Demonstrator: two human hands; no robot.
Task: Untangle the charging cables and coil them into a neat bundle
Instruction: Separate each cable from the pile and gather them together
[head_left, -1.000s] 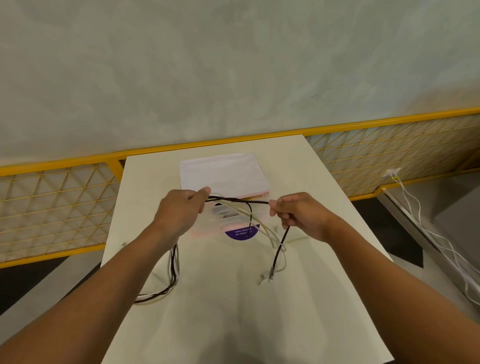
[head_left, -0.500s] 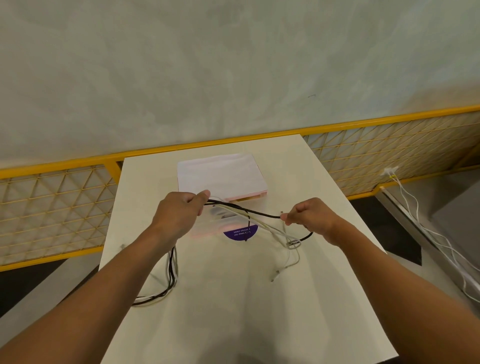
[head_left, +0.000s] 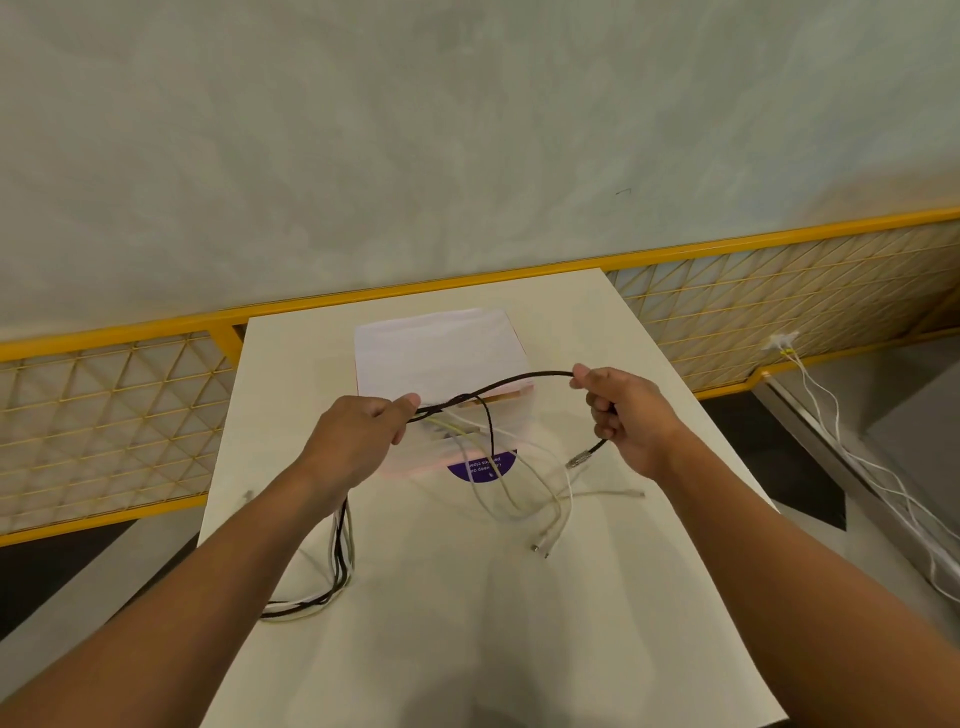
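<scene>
Charging cables (head_left: 340, 561), black and white together, are hanging from two raised hands over the middle of the table and trailing onto its top. Pale wall (head_left: 467, 130) is filling the view from 10 to 2 o'clock. Yellow mesh railing (head_left: 104, 415) is running behind the table from 9 to 3 o'clock. White table (head_left: 467, 623) is extending from 12 down to 6 o'clock. White box (head_left: 436, 353), carrying a purple label (head_left: 483, 470), is sitting at the table's 12 o'clock end. Left hand (head_left: 358, 441), at 9 o'clock from the label, is gripping the gathered strands, fingers curled round them and thumb lying on top; a mixed loop is dropping from under it toward 7 o'clock. Right hand (head_left: 628, 415), at 3 o'clock, is pinching the black cable (head_left: 519, 379) between thumb and forefinger, its other fingers curling round the same cable. This cable is arching between the two hands. White cables (head_left: 524, 499) are drooping to the tabletop, their ends lying toward 5 o'clock. Metal plug (head_left: 579, 459) is protruding just below the right hand.
</scene>
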